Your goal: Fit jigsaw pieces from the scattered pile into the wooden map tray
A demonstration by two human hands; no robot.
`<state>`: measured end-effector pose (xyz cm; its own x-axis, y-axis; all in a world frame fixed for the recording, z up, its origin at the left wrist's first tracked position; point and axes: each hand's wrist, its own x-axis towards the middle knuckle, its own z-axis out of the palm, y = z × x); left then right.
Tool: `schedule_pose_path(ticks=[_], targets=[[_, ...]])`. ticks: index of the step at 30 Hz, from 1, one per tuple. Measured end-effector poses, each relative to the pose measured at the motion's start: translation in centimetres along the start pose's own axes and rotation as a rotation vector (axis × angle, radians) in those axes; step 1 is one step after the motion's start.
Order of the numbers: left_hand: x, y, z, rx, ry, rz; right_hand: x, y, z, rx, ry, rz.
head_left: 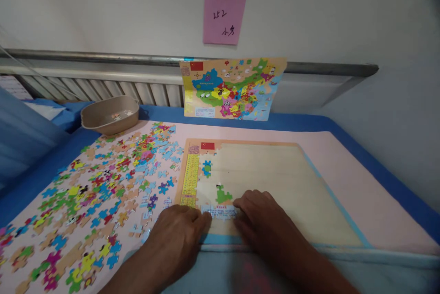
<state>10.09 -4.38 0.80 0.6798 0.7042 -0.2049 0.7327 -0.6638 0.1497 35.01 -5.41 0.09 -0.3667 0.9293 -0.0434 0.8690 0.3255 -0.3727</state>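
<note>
A partly filled jigsaw puzzle board (pixel 268 184) lies flat on the table, with a yellow text column along its left side. My left hand (pixel 182 230), fingers curled, is at the left end of a joined white strip of jigsaw pieces (pixel 220 212) printed with small text. At the strip's right end, my right hand (pixel 261 223) has its thumb and fingers closed on it. Just above the strip rests a green cluster of pieces (pixel 224 194). A blue and green piece (pixel 206 168) sits farther up the board. Parts of the fingertips are hidden.
Many loose jigsaw pieces (pixel 103 184) are spread over the pink tabletop (pixel 323 147) at left. Behind them stands a beige plastic basin (pixel 110 117) with a few pieces inside. A printed map picture (pixel 230 92) leans against the metal rail (pixel 323 69). A pink note (pixel 224 16) hangs on the wall.
</note>
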Motion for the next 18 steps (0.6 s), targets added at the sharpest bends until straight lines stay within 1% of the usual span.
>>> schedule_pose_path(ticks=[5, 7, 12, 18], targets=[[0.2, -0.1, 0.0, -0.014, -0.016, -0.015, 0.3, -0.6, -0.6, 0.003, 0.010, -0.005], [0.2, -0.1, 0.1, -0.019, -0.012, -0.020, 0.4, -0.9, -0.7, 0.009, 0.017, -0.034], [0.1, 0.0, 0.1, -0.021, -0.029, -0.020, 0.7, -0.9, 0.1, 0.040, 0.050, -0.131], [0.1, 0.0, 0.1, -0.025, -0.008, -0.012, 1.1, -0.9, 0.4, 0.016, 0.032, -0.117]])
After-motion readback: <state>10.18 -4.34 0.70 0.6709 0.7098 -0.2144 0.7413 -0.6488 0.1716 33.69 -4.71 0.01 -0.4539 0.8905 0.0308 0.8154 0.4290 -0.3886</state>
